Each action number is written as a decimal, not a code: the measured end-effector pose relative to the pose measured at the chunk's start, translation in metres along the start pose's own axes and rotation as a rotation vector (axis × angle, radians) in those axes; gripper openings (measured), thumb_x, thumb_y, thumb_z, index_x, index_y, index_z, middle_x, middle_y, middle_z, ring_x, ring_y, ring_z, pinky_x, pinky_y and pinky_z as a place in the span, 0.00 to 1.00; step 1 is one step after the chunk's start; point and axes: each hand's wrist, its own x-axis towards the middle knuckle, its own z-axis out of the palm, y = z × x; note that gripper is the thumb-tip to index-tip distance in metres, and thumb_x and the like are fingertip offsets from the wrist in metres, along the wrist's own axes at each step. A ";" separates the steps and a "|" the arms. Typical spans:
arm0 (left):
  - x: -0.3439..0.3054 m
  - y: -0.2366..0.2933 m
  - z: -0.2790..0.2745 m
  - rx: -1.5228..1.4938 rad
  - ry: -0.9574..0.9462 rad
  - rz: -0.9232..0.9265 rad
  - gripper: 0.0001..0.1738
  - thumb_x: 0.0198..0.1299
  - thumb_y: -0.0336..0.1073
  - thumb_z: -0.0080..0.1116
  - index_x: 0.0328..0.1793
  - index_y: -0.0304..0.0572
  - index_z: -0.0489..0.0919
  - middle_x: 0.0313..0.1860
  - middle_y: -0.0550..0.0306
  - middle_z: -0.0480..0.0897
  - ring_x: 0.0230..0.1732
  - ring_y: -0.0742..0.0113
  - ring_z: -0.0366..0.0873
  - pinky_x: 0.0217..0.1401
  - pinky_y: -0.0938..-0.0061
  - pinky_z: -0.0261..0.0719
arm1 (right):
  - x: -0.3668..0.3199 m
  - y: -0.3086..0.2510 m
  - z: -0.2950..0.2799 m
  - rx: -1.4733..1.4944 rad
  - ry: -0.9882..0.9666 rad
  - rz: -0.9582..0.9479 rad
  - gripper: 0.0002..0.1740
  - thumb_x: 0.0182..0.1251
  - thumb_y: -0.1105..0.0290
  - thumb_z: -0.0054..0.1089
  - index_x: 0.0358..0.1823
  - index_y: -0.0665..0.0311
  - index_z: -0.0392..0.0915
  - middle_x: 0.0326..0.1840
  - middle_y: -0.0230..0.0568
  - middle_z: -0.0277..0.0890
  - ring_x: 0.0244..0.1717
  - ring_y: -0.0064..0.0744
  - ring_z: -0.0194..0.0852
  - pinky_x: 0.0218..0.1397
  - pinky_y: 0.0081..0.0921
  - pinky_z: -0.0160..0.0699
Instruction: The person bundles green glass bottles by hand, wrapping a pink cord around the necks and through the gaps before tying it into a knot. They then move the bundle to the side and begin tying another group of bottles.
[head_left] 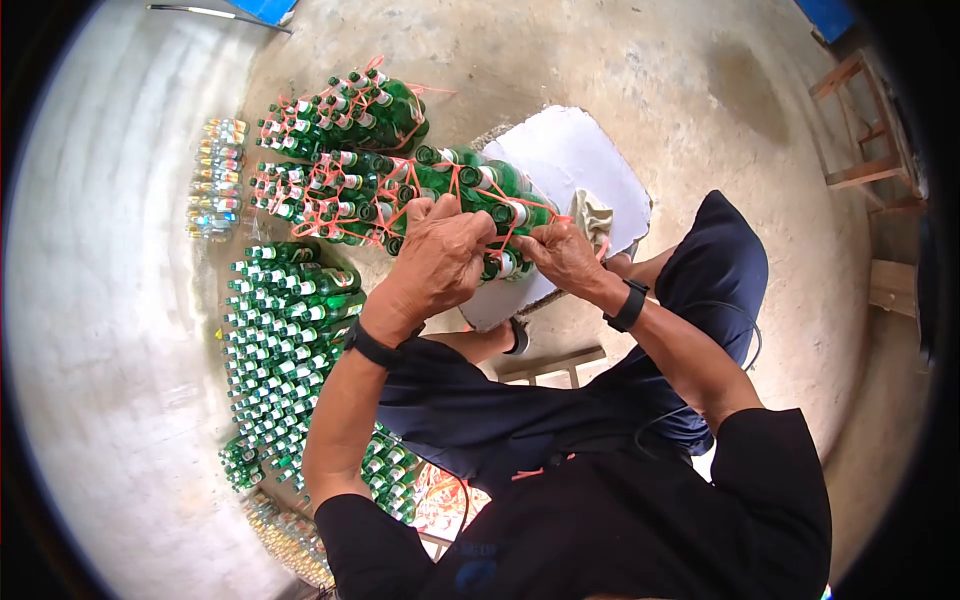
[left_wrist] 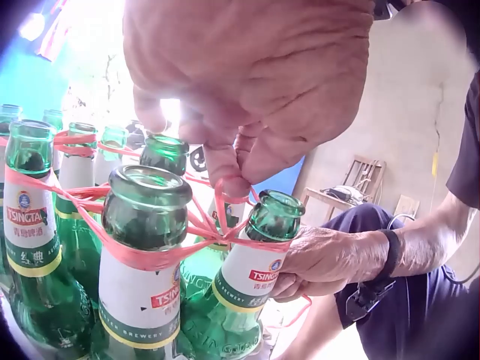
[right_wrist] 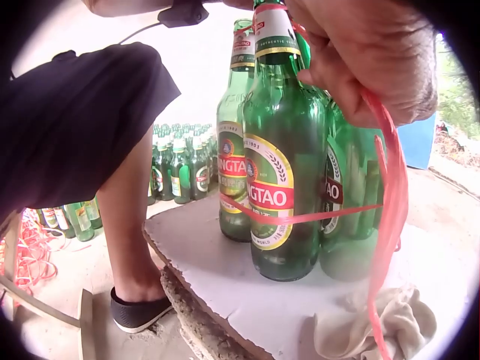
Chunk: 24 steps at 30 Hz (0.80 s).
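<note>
Green bottles (head_left: pixel 505 185) stand grouped on a white board (head_left: pixel 560 150), with pink twine (left_wrist: pixel 142 255) wound around their necks. In the left wrist view, my left hand (left_wrist: pixel 255 82) is above the bottle necks and pinches a loop of the twine between thumb and finger. My right hand (head_left: pixel 570 258) is beside the nearest bottle neck; in the right wrist view this hand (right_wrist: pixel 367 52) grips the twine, whose loose end (right_wrist: pixel 390 165) hangs down past the bottles. Another strand (right_wrist: pixel 315 216) circles the bottle bodies lower down.
A crumpled cloth (right_wrist: pixel 382 322) lies on the board beside the bottles. Tied bottle bundles (head_left: pixel 340 115) stand to the left, with many loose green bottles (head_left: pixel 280 350) on the floor below them. A wooden chair (head_left: pixel 865 130) is at the far right.
</note>
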 end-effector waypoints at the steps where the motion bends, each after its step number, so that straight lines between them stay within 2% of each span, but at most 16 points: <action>1: 0.000 -0.001 -0.002 -0.003 0.003 -0.015 0.10 0.50 0.25 0.60 0.38 0.48 0.77 0.30 0.62 0.80 0.42 0.58 0.73 0.57 0.60 0.61 | 0.000 -0.004 -0.002 0.022 -0.016 0.001 0.25 0.75 0.57 0.65 0.24 0.71 0.82 0.14 0.49 0.67 0.16 0.38 0.66 0.25 0.40 0.67; 7: -0.002 -0.007 -0.012 -0.015 -0.033 -0.082 0.10 0.50 0.29 0.65 0.38 0.50 0.77 0.29 0.65 0.81 0.42 0.61 0.74 0.57 0.61 0.60 | 0.003 -0.009 -0.006 0.086 -0.066 -0.046 0.21 0.75 0.63 0.65 0.25 0.72 0.81 0.14 0.47 0.66 0.17 0.31 0.63 0.25 0.38 0.66; 9: -0.003 -0.008 -0.016 -0.044 -0.077 -0.126 0.11 0.49 0.30 0.66 0.39 0.49 0.79 0.30 0.65 0.82 0.43 0.62 0.74 0.61 0.61 0.61 | 0.002 -0.009 -0.005 0.145 -0.048 -0.070 0.21 0.75 0.65 0.65 0.25 0.72 0.80 0.13 0.45 0.63 0.18 0.28 0.59 0.24 0.37 0.64; 11: -0.004 -0.008 -0.017 -0.062 -0.103 -0.147 0.12 0.49 0.32 0.67 0.40 0.47 0.79 0.31 0.65 0.82 0.44 0.62 0.73 0.63 0.61 0.60 | 0.003 -0.006 -0.003 0.144 -0.041 -0.087 0.20 0.75 0.65 0.65 0.25 0.73 0.80 0.13 0.45 0.61 0.18 0.28 0.58 0.24 0.37 0.63; 15: -0.008 -0.006 -0.018 -0.040 -0.101 -0.143 0.12 0.48 0.32 0.67 0.40 0.48 0.79 0.31 0.65 0.82 0.43 0.62 0.73 0.61 0.61 0.61 | 0.001 -0.014 -0.005 0.181 -0.042 -0.056 0.19 0.74 0.66 0.66 0.26 0.73 0.79 0.14 0.44 0.59 0.18 0.27 0.56 0.24 0.37 0.61; 21: -0.016 -0.003 -0.023 -0.023 -0.040 -0.173 0.12 0.47 0.32 0.68 0.39 0.48 0.78 0.31 0.65 0.82 0.41 0.60 0.73 0.57 0.60 0.63 | 0.003 -0.012 -0.004 0.132 -0.033 -0.101 0.17 0.73 0.68 0.66 0.28 0.73 0.80 0.15 0.47 0.62 0.19 0.29 0.57 0.25 0.37 0.63; 24: -0.022 -0.006 -0.026 -0.054 -0.028 -0.224 0.12 0.48 0.32 0.68 0.39 0.48 0.78 0.30 0.65 0.81 0.39 0.60 0.73 0.54 0.61 0.64 | 0.004 -0.009 -0.004 0.093 -0.063 -0.116 0.10 0.76 0.71 0.63 0.39 0.72 0.86 0.19 0.35 0.67 0.25 0.21 0.62 0.29 0.30 0.65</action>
